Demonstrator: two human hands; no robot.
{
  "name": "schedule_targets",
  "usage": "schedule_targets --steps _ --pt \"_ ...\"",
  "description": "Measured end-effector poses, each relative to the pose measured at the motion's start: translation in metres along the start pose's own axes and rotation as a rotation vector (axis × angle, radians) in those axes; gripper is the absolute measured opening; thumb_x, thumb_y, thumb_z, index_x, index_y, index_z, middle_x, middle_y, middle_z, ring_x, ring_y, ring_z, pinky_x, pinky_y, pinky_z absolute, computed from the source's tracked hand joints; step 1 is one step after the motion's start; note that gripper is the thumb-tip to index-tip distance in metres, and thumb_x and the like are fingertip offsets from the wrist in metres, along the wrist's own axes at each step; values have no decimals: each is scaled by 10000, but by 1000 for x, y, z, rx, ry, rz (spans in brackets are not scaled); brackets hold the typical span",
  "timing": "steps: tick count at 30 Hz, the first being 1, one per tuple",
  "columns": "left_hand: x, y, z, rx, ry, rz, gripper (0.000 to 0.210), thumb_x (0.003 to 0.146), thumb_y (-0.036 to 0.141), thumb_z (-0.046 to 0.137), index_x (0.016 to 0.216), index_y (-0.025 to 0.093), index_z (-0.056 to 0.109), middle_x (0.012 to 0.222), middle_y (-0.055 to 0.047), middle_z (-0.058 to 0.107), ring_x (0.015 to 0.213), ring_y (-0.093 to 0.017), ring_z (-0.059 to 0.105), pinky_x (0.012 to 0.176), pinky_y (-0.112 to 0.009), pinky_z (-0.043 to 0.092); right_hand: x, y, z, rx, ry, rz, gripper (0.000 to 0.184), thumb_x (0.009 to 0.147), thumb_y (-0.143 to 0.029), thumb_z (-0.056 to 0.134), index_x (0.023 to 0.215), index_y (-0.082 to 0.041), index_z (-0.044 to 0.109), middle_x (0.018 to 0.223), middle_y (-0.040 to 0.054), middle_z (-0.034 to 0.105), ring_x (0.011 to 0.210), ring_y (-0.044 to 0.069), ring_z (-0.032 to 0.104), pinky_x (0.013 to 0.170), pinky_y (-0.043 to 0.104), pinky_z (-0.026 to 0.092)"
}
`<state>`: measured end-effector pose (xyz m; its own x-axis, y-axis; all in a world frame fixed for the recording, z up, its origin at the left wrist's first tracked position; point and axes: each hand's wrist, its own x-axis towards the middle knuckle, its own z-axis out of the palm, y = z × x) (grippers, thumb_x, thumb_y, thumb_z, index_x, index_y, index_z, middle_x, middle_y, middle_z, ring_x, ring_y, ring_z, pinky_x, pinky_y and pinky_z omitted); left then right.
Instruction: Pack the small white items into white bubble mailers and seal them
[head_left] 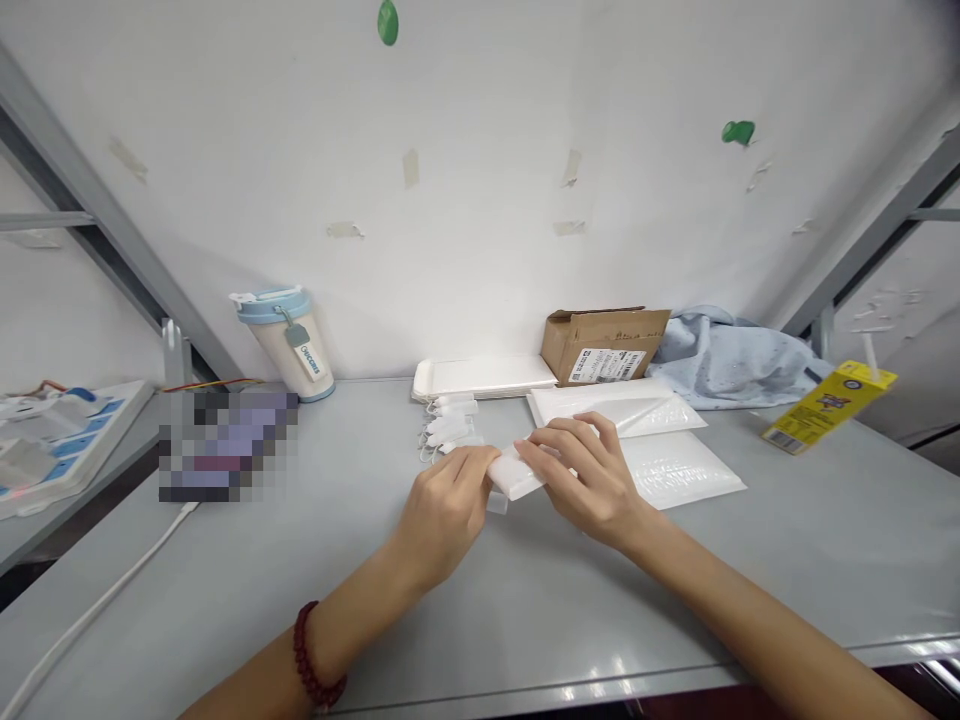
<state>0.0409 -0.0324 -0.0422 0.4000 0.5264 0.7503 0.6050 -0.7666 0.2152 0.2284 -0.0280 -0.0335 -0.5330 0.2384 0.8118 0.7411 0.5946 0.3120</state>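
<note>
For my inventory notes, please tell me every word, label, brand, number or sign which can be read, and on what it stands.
No text reads with certainty.
Cup: blue lettering, too blurred.
Cardboard box: white label with print and barcode, too small.
Yellow carton: logo, print and barcode, too small or blurred.

A grey worktop [570, 620] meets a white wall [480, 90] on the far side, dotted with beige tape scraps [410, 169] and two green patches [388, 22]. Grey metal posts [97, 192] slant at left and right; light glints along the worktop's near edge.
</note>
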Motion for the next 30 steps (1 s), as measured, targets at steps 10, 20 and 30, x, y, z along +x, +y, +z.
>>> schedule_targets --steps 10,20,30 --pt "11 5 5 -456 -146 -626 237 855 335 481 717 153 547 575 26 523 514 -104 486 494 -224 380 5 8 3 -23 182 95 366 785 -134 608 1127 -205 502 1004 91 603 973 212 507 813 378 401" --pt "85 2 30 -949 -302 -899 131 779 216 584 687 122 583 631 4 559 496 -73 488 542 -234 444 2 41 9 -113 148 133 131 784 -153 597 899 -180 542 913 86 599 855 204 494 730 350 400" --pt "114 11 81 -1041 -433 -985 238 732 18 542 551 148 456 567 -12 511 577 -92 544 675 -259 510 -17 78 21 -123 -289 414 132 866 -232 469 866 -149 572 922 114 566 857 222 470 663 322 370"
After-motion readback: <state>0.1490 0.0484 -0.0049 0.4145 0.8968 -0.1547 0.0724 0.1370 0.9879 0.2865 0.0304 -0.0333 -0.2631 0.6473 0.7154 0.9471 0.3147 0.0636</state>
